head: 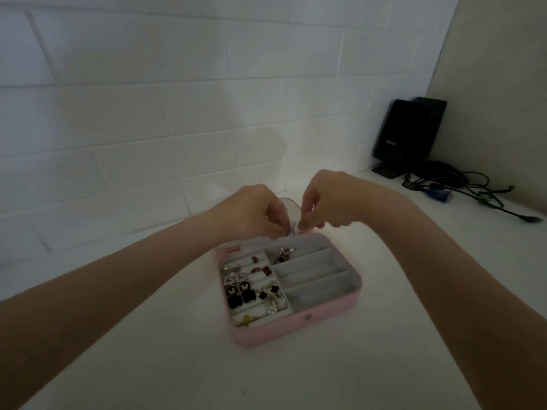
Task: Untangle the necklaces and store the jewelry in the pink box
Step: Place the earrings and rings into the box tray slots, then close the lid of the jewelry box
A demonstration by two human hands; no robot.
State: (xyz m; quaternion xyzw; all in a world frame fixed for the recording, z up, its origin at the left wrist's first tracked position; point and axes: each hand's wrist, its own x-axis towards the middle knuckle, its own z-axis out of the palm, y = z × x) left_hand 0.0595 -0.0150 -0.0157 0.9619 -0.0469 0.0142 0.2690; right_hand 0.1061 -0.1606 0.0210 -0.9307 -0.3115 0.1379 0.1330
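The pink box [296, 327] lies open on the white table, its grey-lined compartments showing. Earrings [239, 292] and small pieces fill the left compartments, and a small tangle of jewelry [282, 255] sits in the top middle one. The long slots on the right hold nothing. Above the box's far edge my left hand [254, 211] and my right hand [325, 199] meet, fingertips curled, both pinching a small shiny piece of jewelry [291, 232] between them. Its chain is too fine to make out. The box lid [288, 204] stands behind my hands, mostly hidden.
A black speaker [405, 134] stands at the back right corner, with a bundle of dark cables [461, 187] trailing across the table beside it. A white tiled wall rises close behind the box.
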